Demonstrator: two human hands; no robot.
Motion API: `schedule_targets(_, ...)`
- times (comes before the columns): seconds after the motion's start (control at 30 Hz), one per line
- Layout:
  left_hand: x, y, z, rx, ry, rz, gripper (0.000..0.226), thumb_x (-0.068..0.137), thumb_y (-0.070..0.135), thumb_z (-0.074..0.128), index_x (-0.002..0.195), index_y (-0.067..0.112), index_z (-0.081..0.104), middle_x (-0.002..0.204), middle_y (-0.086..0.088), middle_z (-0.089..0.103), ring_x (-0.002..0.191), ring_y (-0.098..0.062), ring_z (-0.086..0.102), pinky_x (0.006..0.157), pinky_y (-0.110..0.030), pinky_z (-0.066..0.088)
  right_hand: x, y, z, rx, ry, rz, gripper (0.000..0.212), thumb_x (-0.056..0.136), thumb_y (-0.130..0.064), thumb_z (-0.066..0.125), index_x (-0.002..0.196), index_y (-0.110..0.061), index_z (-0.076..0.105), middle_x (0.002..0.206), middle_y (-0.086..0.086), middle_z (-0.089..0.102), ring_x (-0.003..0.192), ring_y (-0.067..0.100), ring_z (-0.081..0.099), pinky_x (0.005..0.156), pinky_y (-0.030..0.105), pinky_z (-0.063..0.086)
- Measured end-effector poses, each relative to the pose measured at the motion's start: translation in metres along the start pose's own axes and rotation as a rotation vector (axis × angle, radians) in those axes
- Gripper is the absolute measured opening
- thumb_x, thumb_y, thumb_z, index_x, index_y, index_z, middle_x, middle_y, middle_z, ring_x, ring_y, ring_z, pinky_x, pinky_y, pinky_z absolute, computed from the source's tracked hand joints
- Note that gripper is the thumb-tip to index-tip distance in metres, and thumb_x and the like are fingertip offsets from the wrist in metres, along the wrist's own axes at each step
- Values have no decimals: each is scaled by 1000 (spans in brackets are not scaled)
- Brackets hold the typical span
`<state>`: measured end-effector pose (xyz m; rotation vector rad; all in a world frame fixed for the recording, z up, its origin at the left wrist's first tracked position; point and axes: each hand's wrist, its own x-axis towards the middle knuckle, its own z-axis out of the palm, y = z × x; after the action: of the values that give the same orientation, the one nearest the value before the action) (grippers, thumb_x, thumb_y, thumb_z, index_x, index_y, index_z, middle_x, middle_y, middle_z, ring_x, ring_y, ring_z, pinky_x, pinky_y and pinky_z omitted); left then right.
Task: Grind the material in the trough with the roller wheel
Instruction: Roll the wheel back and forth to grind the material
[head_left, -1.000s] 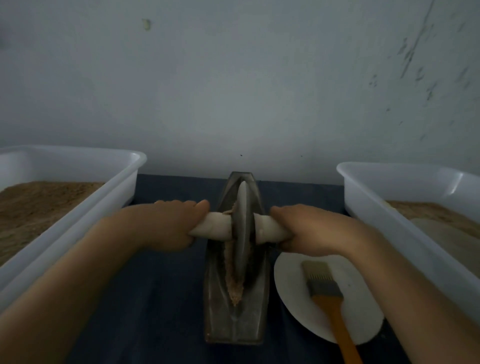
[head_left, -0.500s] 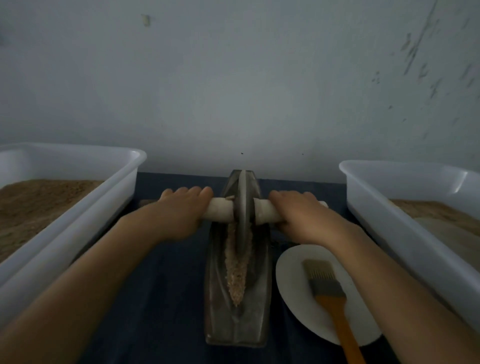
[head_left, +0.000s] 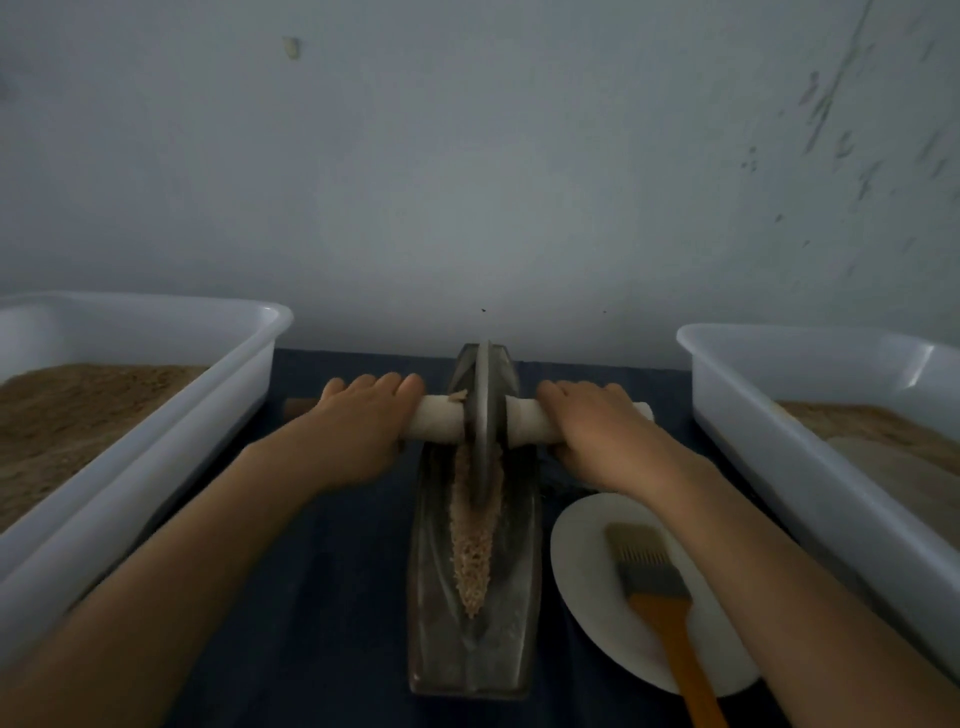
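Grinding wheel (head_left: 484, 415) standing in the trough (head_left: 470, 644), near its far end.
Left hand (head_left: 358, 431) and right hand (head_left: 602, 436) are gripping the pale axle handle (head_left: 436, 421); coarse tan grain (head_left: 470, 551) is lying in the groove.

Looks like a small workshop or herbal-prep bench: bare scuffed wall (head_left: 467, 156), dark cloth-covered tabletop (head_left: 337, 597), metal grinding trough (head_left: 431, 597) at centre, 2 white plastic bins (head_left: 156, 467) of brown powder at left and right edges.
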<state>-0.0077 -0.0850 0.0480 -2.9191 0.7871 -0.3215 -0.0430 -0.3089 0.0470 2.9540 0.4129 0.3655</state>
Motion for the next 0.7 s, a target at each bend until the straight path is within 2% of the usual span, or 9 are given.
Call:
schedule_targets(0.1, -15, 2, -20, -61, -218, 59, 31, 93, 29, 50, 115, 22, 30, 123, 1, 43, 110, -18, 47, 90, -33, 35, -12, -6, -20, 79, -196, -28, 31, 90, -17, 54, 117, -13, 41, 117, 5, 52, 102, 21, 50, 69, 28, 27)
schedule_targets(0.23, -32, 5, -46, -175, -460, 137, 26, 93, 26, 52, 96, 27, 26, 97, 6, 45, 86, -8, 48, 77, -21, 39, -29, -14, -45, 147, -396, -85, 33, 92, -21, 56, 121, -12, 43, 118, 6, 52, 101, 17, 51, 59, 22, 32)
schedule_targets(0.37, -39, 5, -56, -203, -551, 177, 26, 93, 25, 51, 84, 29, 28, 85, 9, 44, 74, -5, 45, 65, -17, 36, -39, -15, -60, 164, -445, -108, 43, 90, -27, 58, 127, -10, 44, 118, 10, 55, 105, 25, 54, 79, 28, 40)
schedule_targets(0.4, -37, 5, -56, -212, -550, 179, 24, 93, 24, 51, 85, 29, 29, 85, 8, 44, 74, -5, 44, 66, -18, 36, -38, -15, -60, 167, -447, -110, 42, 90, -27, 58, 127, -9, 45, 117, 10, 55, 103, 25, 54, 78, 26, 40)
schedule_targets(0.5, -29, 2, -47, -244, -501, 144, 21, 93, 23, 53, 96, 24, 32, 93, 5, 47, 82, -9, 47, 74, -22, 39, -28, -14, -47, 147, -423, -91, 29, 91, -20, 56, 117, -11, 44, 113, 6, 53, 89, 15, 48, 58, 19, 34)
schedule_targets(0.6, -15, 2, -28, -158, -355, 63, 25, 93, 25, 52, 104, 23, 31, 112, -1, 48, 96, -15, 50, 81, -28, 38, -13, -9, -27, 119, -272, -16, 29, 90, -15, 54, 117, -13, 43, 116, 4, 52, 95, 17, 50, 66, 27, 33)
schedule_targets(0.7, 0, 2, -4, 16, -74, -21, 33, 92, 27, 50, 119, 19, 32, 123, -1, 43, 112, -21, 45, 89, -36, 34, 1, 0, -4, 37, -32, -2, 28, 88, -15, 54, 114, -15, 43, 114, 4, 52, 101, 22, 49, 70, 31, 25)
